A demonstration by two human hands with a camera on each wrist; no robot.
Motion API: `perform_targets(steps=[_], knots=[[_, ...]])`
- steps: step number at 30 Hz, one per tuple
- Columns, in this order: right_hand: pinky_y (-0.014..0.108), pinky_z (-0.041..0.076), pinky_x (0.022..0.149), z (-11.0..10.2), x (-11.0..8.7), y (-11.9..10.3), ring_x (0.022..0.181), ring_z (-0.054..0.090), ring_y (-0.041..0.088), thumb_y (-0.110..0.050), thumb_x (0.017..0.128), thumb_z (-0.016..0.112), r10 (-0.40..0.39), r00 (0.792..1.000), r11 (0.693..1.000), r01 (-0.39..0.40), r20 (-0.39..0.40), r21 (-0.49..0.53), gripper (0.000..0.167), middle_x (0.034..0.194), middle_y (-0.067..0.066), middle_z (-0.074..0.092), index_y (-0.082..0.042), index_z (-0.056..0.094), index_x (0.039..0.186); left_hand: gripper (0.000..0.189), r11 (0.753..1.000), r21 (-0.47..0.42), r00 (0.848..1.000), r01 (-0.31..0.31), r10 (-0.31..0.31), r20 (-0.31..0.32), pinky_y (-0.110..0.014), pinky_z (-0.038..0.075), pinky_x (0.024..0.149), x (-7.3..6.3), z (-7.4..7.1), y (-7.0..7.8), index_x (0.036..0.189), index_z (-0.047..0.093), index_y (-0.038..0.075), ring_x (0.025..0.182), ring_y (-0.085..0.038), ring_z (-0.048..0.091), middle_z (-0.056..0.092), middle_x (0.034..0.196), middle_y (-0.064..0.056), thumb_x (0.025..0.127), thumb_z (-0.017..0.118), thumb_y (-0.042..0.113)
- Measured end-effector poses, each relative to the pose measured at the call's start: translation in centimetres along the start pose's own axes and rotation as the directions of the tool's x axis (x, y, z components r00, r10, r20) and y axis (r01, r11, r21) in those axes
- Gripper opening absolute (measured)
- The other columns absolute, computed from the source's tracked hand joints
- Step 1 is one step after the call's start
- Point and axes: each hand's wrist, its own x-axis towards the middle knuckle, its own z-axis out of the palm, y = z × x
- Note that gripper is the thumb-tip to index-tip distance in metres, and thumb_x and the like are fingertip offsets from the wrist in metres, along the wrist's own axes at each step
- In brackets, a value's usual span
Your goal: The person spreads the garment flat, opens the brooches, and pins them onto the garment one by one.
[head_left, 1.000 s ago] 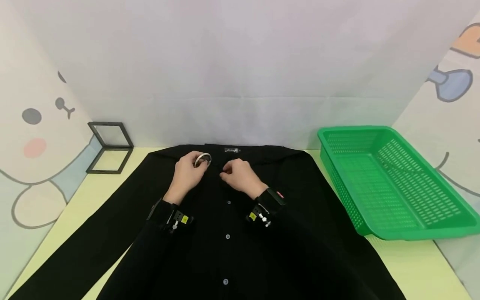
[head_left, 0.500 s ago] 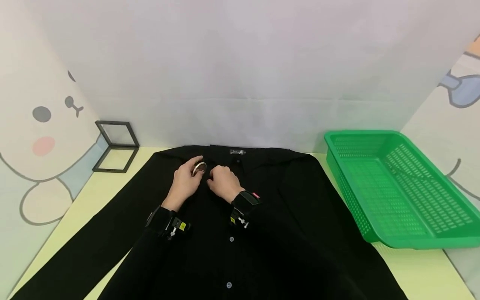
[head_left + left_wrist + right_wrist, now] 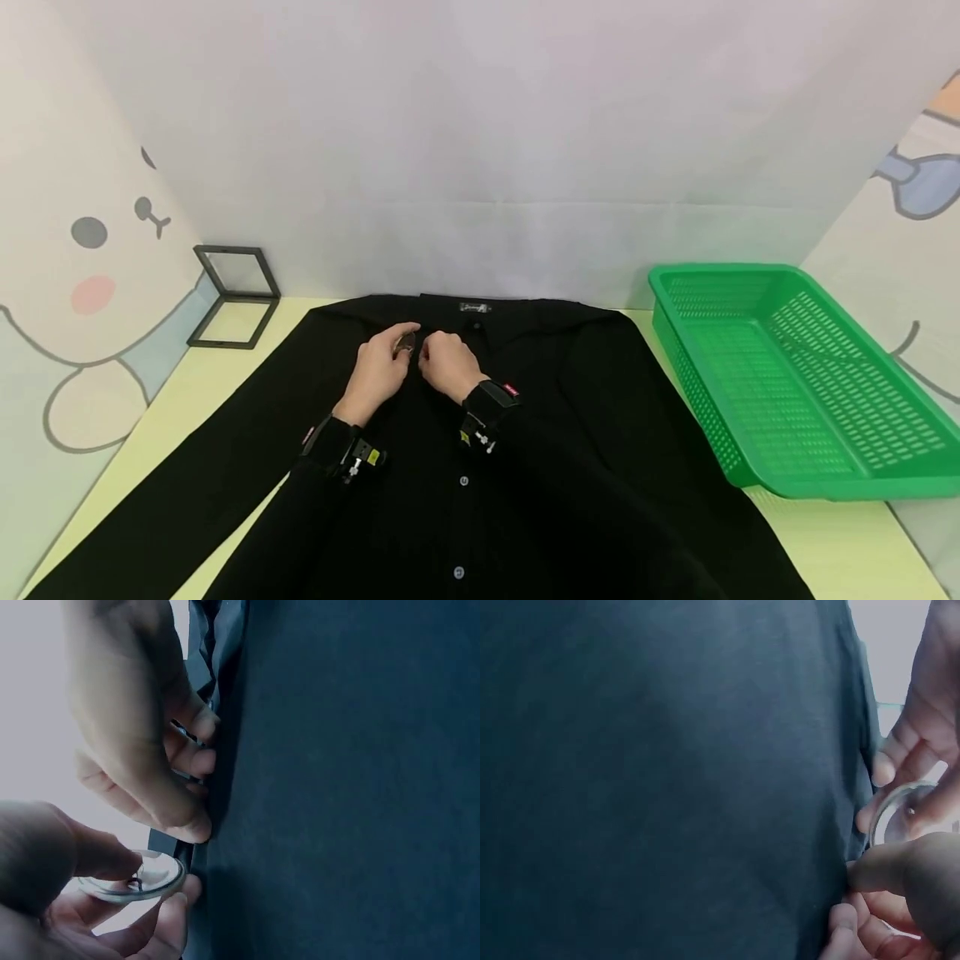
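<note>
A black button-up shirt (image 3: 555, 342) lies face up, its collar at the far side and several pale buttons down its front. My left hand (image 3: 378, 367) pinches a round pin-back badge (image 3: 406, 343) by the shirt's left chest, just below the collar. In the left wrist view the thumb presses the back of the badge (image 3: 161, 874), where a small dark pin shows. Close beside it, my right hand (image 3: 452, 367) pinches the shirt's cloth with curled fingers. In the right wrist view those fingertips (image 3: 844, 919) meet the fabric edge, right at the badge's rim.
A green plastic basket (image 3: 795, 485) stands at the right, overlapping the shirt's edge in the head view. At the back left, a black-edged clear display frame (image 3: 234, 297) stands folded half upright. The pale yellow table (image 3: 847, 542) ends at a white curtain (image 3: 487, 125).
My right hand has moved left, from the collar opening to beside my left hand. The badge has turned, so its bright rim shows less. The head view has shifted slightly.
</note>
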Motion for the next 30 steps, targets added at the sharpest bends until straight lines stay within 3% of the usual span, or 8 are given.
perform_targets(steps=[4, 10, 20, 23, 25, 30], knots=[[0.026, 0.028, 0.052, 0.0, 0.3, 0.7, 0.051, 0.037, 0.013, -0.009, 0.106, 0.055, -0.003, 1.0, 0.997, 0.001, 0.025, 0.078, 0.029, 0.06, 0.0, 0.041, -0.01, 0.063, 0.078, 0.039, 1.0, 0.012, 1.0, -0.01, 0.01, -0.009, -0.032, 0.029, 0.055, -0.2, 0.2, 0.3, 0.141, 0.062, 0.004, 0.052, -0.015, 0.032, 0.071, 0.12, -0.019, 0.104, 0.052, -0.004], [0.026, 0.036, 0.057, -0.4, 0.3, 1.1, 0.059, 0.047, 0.014, -0.012, 0.107, 0.055, -0.012, 0.999, 0.995, 0.007, 0.053, 0.096, 0.02, 0.074, 0.004, 0.057, -0.007, 0.071, 0.095, 0.036, 0.996, 0.068, 0.998, 0.058, -0.057, -0.006, -0.031, 0.033, 0.053, -0.2, 0.5, 0.8, 0.137, 0.064, 0.005, 0.054, -0.018, 0.046, 0.072, 0.115, -0.019, 0.103, 0.056, -0.001], [0.027, 0.041, 0.065, -0.8, 0.1, 1.6, 0.068, 0.053, 0.016, -0.012, 0.108, 0.053, -0.006, 0.995, 0.981, -0.014, 0.099, 0.195, 0.022, 0.096, 0.012, 0.069, -0.004, 0.073, 0.11, 0.032, 0.995, 0.096, 0.999, 0.041, -0.039, -0.027, -0.032, 0.037, 0.056, 0.0, 1.1, 0.8, 0.13, 0.069, 0.004, 0.061, -0.02, 0.057, 0.073, 0.113, -0.018, 0.1, 0.059, -0.003], [0.027, 0.041, 0.067, -1.1, 0.1, 1.6, 0.07, 0.053, 0.016, -0.011, 0.109, 0.053, -0.011, 0.994, 0.974, -0.013, 0.106, 0.226, 0.023, 0.101, 0.014, 0.07, -0.002, 0.073, 0.113, 0.031, 0.996, 0.087, 0.999, 0.03, -0.026, -0.043, -0.034, 0.046, 0.063, 0.1, 1.1, 0.8, 0.129, 0.069, 0.003, 0.074, -0.024, 0.065, 0.073, 0.115, -0.018, 0.1, 0.061, -0.003], [0.027, 0.04, 0.066, -1.2, 0.1, 1.7, 0.068, 0.051, 0.015, -0.011, 0.109, 0.052, -0.013, 0.994, 0.969, -0.015, 0.109, 0.248, 0.023, 0.1, 0.013, 0.069, -0.002, 0.073, 0.113, 0.031, 0.997, 0.073, 0.999, 0.018, -0.014, -0.052, -0.035, 0.047, 0.066, 0.1, 1.1, 0.8, 0.128, 0.07, 0.003, 0.08, -0.025, 0.067, 0.073, 0.117, -0.019, 0.099, 0.061, -0.004], [0.025, 0.037, 0.061, -1.2, 0.2, 2.3, 0.061, 0.044, 0.014, -0.011, 0.108, 0.052, -0.009, 0.991, 0.949, -0.033, 0.133, 0.313, 0.023, 0.084, 0.01, 0.062, 0.0, 0.072, 0.105, 0.031, 1.0, 0.018, 0.997, -0.009, 0.01, -0.076, -0.032, 0.037, 0.058, 0.0, 1.1, 0.5, 0.126, 0.071, 0.003, 0.063, -0.025, 0.057, 0.074, 0.117, -0.019, 0.098, 0.062, -0.005]])
